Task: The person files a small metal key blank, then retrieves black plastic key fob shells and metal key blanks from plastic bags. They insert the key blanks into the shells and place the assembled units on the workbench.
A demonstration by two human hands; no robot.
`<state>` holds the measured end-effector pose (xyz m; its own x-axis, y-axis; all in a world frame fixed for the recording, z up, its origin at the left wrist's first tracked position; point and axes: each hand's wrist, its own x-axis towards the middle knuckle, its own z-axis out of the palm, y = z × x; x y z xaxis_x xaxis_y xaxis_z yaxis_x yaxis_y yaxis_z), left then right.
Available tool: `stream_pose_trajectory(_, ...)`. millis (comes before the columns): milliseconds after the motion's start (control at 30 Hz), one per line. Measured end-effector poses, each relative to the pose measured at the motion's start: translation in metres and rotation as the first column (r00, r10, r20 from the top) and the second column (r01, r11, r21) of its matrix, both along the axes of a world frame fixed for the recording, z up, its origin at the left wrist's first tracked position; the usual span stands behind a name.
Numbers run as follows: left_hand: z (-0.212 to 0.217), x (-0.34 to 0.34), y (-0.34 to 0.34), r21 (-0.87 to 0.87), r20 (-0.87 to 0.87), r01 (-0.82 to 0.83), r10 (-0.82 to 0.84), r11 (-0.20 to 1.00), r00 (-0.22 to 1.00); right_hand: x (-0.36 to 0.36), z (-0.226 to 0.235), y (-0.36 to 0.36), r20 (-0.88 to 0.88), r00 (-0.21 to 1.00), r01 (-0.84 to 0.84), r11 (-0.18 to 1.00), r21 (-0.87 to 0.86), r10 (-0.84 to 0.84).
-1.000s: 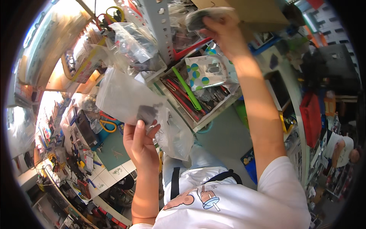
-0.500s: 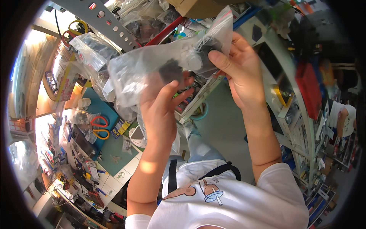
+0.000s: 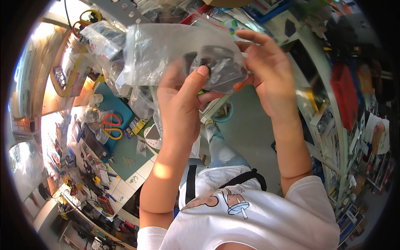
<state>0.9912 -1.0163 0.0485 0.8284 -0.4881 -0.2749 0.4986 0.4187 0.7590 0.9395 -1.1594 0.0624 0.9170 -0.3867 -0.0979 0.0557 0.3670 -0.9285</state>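
A clear plastic bag (image 3: 154, 50) is held up in front of me, with dark grey or black parts (image 3: 221, 62) bunched in its right end. What kind of parts these are I cannot make out through the film. My left hand (image 3: 183, 102) grips the bag from below, its thumb pressed on the dark contents and its fingers behind. At the bag's right end is my right hand (image 3: 271, 75), somewhat blurred, its fingers curled about the edge of the film and one finger raised above it.
To the left, a worktop carries a green mat (image 3: 129, 156), orange-handled scissors (image 3: 112, 126) and many small items. More plastic bags (image 3: 102, 39) hang beyond my left hand. Crowded shelves (image 3: 321, 137) stand on the right, with a red box (image 3: 342, 98). Farther right is another person's sleeve (image 3: 377, 133).
The bag's right end has come down and folded over, and its dark contents now sit together there. My left thumb has moved onto them; my right hand has shifted to the bag's edge.
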Motion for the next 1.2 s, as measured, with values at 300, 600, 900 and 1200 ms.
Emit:
stream_pose_trajectory(300,-0.013,-0.029,0.052,0.128,0.023,-0.351,0.351,0.928,0.936,0.097,-0.059,-0.026,0.058,0.998,0.031,0.606,-0.795,0.025)
stream_pose_trajectory(600,-0.018,-0.053,0.086,0.109,-0.049,-0.484,0.491,0.868,0.87,0.166,-0.088,-0.123,-0.092,0.991,-0.129,0.484,-0.866,0.1)
stream_pose_trajectory(900,-0.012,-0.051,0.096,0.204,0.024,-0.511,0.518,0.835,0.855,0.181,-0.053,-0.058,-0.143,0.987,-0.157,-0.248,-0.956,-0.072)
stream_pose_trajectory(1200,-0.015,-0.062,0.105,0.181,-0.007,-0.551,0.561,0.815,0.828,0.228,-0.07,-0.021,-0.067,0.935,0.025,-0.254,-0.967,0.347)
